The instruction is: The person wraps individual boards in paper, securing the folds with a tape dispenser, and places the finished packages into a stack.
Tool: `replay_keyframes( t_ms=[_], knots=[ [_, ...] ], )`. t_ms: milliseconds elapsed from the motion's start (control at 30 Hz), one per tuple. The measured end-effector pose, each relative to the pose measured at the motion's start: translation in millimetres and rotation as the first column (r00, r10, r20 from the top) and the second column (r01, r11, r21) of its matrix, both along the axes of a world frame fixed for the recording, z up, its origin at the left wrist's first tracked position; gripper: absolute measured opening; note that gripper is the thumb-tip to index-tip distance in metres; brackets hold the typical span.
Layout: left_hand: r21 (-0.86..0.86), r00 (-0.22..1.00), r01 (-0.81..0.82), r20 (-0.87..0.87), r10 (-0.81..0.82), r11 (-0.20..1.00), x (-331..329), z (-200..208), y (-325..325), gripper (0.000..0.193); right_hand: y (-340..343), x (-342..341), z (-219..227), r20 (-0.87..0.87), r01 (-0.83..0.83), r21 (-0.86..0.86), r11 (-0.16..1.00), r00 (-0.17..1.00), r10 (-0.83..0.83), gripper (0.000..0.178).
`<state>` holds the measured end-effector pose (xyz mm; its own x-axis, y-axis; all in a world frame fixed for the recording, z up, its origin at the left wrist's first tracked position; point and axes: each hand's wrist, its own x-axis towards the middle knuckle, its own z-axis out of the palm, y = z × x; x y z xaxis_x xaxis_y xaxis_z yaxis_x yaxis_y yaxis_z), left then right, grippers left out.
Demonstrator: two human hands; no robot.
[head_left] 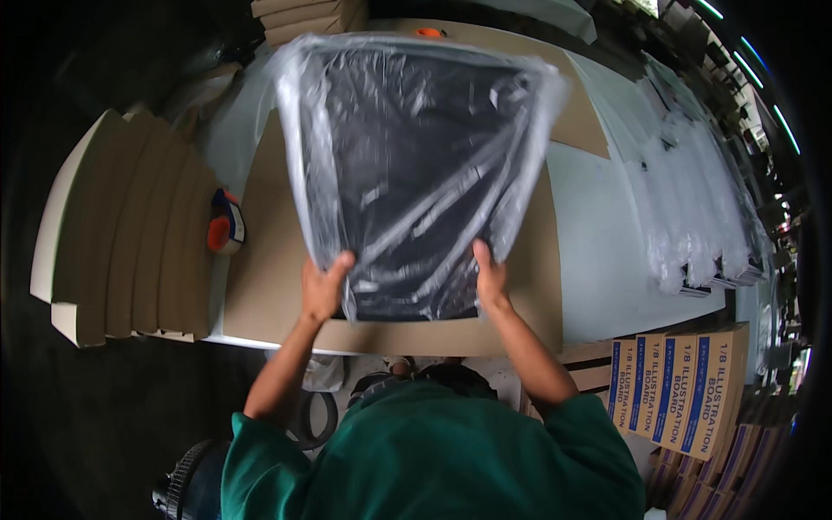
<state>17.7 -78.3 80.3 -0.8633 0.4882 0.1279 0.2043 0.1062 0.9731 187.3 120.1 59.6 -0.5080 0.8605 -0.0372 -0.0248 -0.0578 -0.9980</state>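
Note:
A large black rectangular pack in clear plastic wrap is held by its near end, over a brown cardboard sheet on the table. My left hand grips its near left corner, thumb on top of the plastic. At the near right corner my right hand grips it likewise, fingers underneath and hidden. The plastic is creased and glossy, with loose folds along both sides. Whether the far end touches the table cannot be made out.
A tape dispenser with an orange core lies left, beside upright folded cartons. Another orange roll is at the far edge. Plastic-wrapped packs stand stacked on the right. Below them are brown and blue boxes. A fan stands lower left.

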Motion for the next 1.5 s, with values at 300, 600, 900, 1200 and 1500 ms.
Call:
replay_keyframes(
  t_ms=[300, 600, 900, 1200, 1500],
  knots=[
    [-0.300, 0.858, 0.231, 0.511, -0.049, 0.925, -94, -64, 20, 0.093, 37, -67, -34, 0.456, -0.159, -0.345, 0.925, 0.833, 0.313, 0.092],
    [-0.467, 0.873, 0.121, 0.471, 0.131, 0.876, 22, -83, 35, 0.097, 75, 28, -60, 0.421, -0.233, -0.425, 0.875, 0.805, 0.419, 0.091],
    [-0.540, 0.848, 0.260, 0.524, 0.077, 0.800, 41, -68, 81, 0.099, 82, 73, -32, 0.539, -0.029, -0.361, 0.932, 0.809, 0.234, 0.094],
    [-0.422, 0.801, 0.200, 0.590, 0.101, 0.884, 51, -88, 111, 0.093, 132, 72, -42, 0.387, -0.138, -0.487, 0.862, 0.851, 0.355, 0.085],
    [-0.295, 0.684, 0.245, 0.728, 0.051, 0.924, 47, -86, 126, 0.092, 144, 71, -33, 0.340, -0.162, -0.506, 0.847, 0.865, 0.369, 0.080]
  ],
)
